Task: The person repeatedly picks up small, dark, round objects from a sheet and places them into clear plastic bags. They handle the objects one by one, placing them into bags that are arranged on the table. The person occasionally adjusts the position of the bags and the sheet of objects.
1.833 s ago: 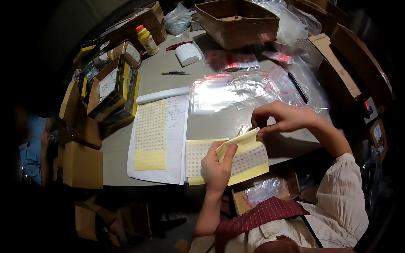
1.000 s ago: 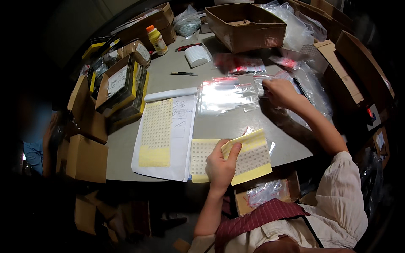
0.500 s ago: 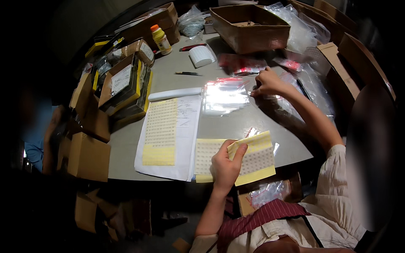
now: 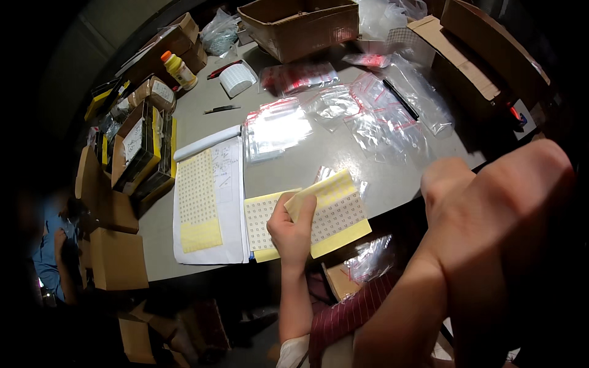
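Pinched in my left hand [image 4: 291, 230] is a yellow-edged label sheet [image 4: 337, 219] printed with rows of small marks, its upper part folded over my thumb. Another part of yellow label sheet [image 4: 260, 222] lies flat beneath that hand at the table's front edge. My right hand [image 4: 497, 190] is raised close to the camera at the right, off the table. Its fingers are turned away and blurred, so whether it holds anything is hidden. Just beyond the left hand, a small clear bag [image 4: 324, 174] shows partly from behind the sheet.
Left of my hand lies a paper pad [image 4: 230, 184] with a yellow label sheet [image 4: 199, 205] on it. Clear zip bags [image 4: 276, 129] are stacked mid-table; loose bags [image 4: 380, 116] and a black pen [image 4: 402, 100] lie right. Cardboard boxes [image 4: 300, 30] line the back and sides. Another person's arm [image 4: 59, 245] shows far left.
My right hand has left the bags at the far side and come up close to the camera. My left hand keeps hold of the label sheet. The whole view has shifted toward the right.
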`<state>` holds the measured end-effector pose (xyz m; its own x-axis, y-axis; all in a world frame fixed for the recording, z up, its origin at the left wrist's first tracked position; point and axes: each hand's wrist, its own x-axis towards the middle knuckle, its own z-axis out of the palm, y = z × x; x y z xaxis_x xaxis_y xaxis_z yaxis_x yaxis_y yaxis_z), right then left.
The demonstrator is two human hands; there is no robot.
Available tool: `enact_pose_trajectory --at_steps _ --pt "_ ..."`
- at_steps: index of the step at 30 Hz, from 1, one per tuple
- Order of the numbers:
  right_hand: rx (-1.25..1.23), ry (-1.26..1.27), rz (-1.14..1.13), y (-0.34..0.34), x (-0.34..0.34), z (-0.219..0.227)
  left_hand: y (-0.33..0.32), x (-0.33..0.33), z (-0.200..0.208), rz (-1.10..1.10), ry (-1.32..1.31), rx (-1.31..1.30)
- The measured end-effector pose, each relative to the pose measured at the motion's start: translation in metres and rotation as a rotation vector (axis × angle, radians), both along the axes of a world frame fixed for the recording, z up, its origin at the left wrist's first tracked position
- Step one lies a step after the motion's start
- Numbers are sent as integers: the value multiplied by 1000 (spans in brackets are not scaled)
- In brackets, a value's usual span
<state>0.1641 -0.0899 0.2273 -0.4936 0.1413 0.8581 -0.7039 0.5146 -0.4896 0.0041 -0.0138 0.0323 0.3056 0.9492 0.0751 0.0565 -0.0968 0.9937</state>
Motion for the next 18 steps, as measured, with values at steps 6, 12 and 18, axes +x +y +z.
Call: enact_pose_trajectory --at_steps 6,12,18 --pt "11 16 3 -14 -2 -6 5 -8 -22 -27 -202 -73" --pt "7 35 -23 -17 4 -11 21 -23 -29 53 -877 -267" --pt "11 59 -42 -26 12 -19 12 -20 1 226 -992 -461"
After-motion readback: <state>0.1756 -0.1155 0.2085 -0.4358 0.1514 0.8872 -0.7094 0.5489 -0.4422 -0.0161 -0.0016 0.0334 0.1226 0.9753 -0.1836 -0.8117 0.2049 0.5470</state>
